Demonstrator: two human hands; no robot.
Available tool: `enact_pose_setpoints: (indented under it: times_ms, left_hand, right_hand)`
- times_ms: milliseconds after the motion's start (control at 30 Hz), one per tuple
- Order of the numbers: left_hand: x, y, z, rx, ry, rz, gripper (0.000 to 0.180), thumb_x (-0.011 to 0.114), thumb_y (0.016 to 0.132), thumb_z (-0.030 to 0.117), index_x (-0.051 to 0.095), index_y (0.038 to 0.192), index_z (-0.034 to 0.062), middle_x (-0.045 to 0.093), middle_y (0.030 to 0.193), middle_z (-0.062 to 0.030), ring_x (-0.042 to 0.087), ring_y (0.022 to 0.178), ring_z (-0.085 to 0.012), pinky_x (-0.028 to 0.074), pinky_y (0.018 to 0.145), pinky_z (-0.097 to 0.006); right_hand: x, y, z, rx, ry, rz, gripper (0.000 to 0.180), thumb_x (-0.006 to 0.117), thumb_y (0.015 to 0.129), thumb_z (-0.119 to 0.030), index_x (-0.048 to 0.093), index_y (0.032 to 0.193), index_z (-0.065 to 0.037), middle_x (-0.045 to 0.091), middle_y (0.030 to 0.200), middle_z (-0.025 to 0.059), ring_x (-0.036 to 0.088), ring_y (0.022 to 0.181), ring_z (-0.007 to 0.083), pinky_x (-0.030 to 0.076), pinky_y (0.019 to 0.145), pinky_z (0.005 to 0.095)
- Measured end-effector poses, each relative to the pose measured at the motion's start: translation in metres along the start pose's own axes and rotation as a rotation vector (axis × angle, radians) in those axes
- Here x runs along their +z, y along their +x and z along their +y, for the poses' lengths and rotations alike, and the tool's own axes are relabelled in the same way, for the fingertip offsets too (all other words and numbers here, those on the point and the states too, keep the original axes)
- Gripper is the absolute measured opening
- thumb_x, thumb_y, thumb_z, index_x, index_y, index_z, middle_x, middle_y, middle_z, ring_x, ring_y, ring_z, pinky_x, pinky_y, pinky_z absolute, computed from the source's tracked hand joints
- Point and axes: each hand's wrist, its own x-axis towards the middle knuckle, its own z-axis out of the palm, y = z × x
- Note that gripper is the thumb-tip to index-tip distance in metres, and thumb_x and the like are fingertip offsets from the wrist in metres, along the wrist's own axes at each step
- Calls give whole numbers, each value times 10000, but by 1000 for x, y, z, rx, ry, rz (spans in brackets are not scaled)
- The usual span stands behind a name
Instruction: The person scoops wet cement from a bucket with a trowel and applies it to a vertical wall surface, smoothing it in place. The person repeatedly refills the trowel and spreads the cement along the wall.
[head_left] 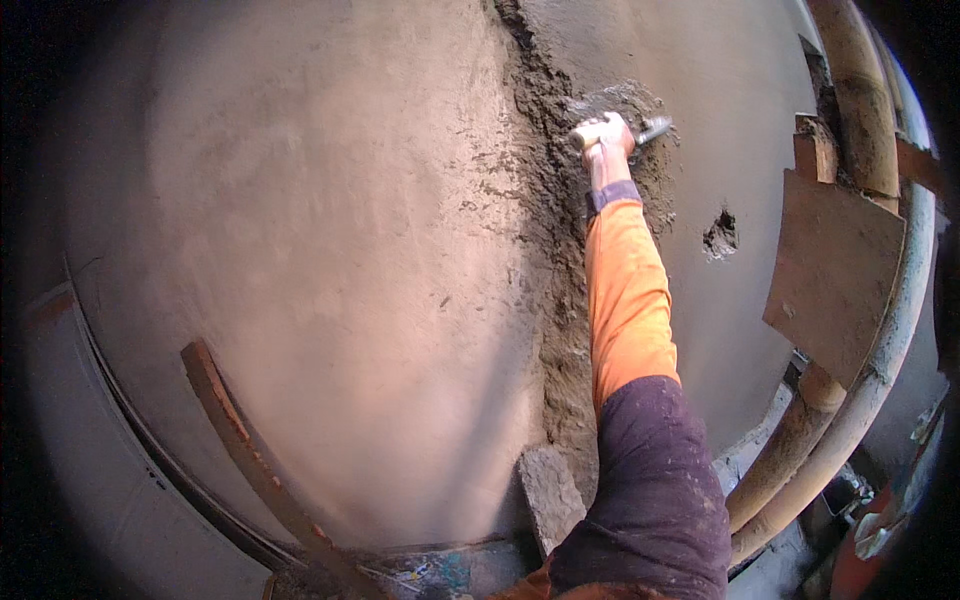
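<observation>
My right hand (606, 134), at the end of an orange and dark sleeve, reaches up to the wall. Its fingers are wrapped round the pale handle of a trowel (654, 129), whose metal end shows just right of the fist. The tool is against a patch of wet mortar; how its blade lies is partly hidden by the hand. A rough strip of dark mortar (555, 180) runs down the wall beside the hand and forearm. Smooth grey-brown plaster (330, 200) spreads to its left, and more smooth plaster lies to its right. My left hand is out of view.
On the right, bamboo poles (870, 400) stand close to the wall, with a brown board (835, 270) against them. A ragged hole (720, 235) pits the plaster. A wooden strip (250, 450) leans at the lower left. A grey slab (550, 497) stands at the strip's foot.
</observation>
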Motion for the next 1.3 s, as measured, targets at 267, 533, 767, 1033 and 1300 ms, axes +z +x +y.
enact_pose_setpoints:
  times_ms: [267,533,767,1033,1300]
  left_hand:
    - [-13,-9,-3,1,28,26,305,535,883,175,632,1089,-27,622,1066,-170,596,937,-306,479,866,-427]
    - [-7,-1,-41,-12,-14,19,300,531,881,166,651,1074,-30,641,1056,-180,613,922,-315,490,846,-427]
    - [47,-11,-56,-21,-164,-140,298,528,879,158,668,1061,-32,657,1047,-189,627,909,-322,499,829,-427]
    - [56,-88,20,437,-27,-569,434,487,824,45,596,1237,-31,643,1113,-165,615,1017,-298,497,890,-414]
    - [63,-257,161,541,-248,-1176,618,572,759,21,496,1368,-54,622,1189,-158,602,1047,-261,468,936,-352]
  right_hand:
    - [87,-47,25,320,493,-672,134,532,849,-82,404,811,-70,457,632,60,504,546,209,455,473,356]
    - [-39,-217,4,-327,-237,-394,212,621,887,-115,442,963,-33,513,814,79,552,608,188,502,527,375]
    - [-238,-189,-5,-761,-1329,274,220,570,861,-142,489,1004,5,609,860,204,621,812,363,485,743,450]
    - [-360,-475,21,540,-1580,-1432,333,606,788,-143,515,1104,-87,655,886,198,648,846,388,509,738,475]
    - [-501,-580,-9,1129,-1692,-1428,349,650,859,-267,610,1144,-70,674,763,134,653,585,273,519,519,437]
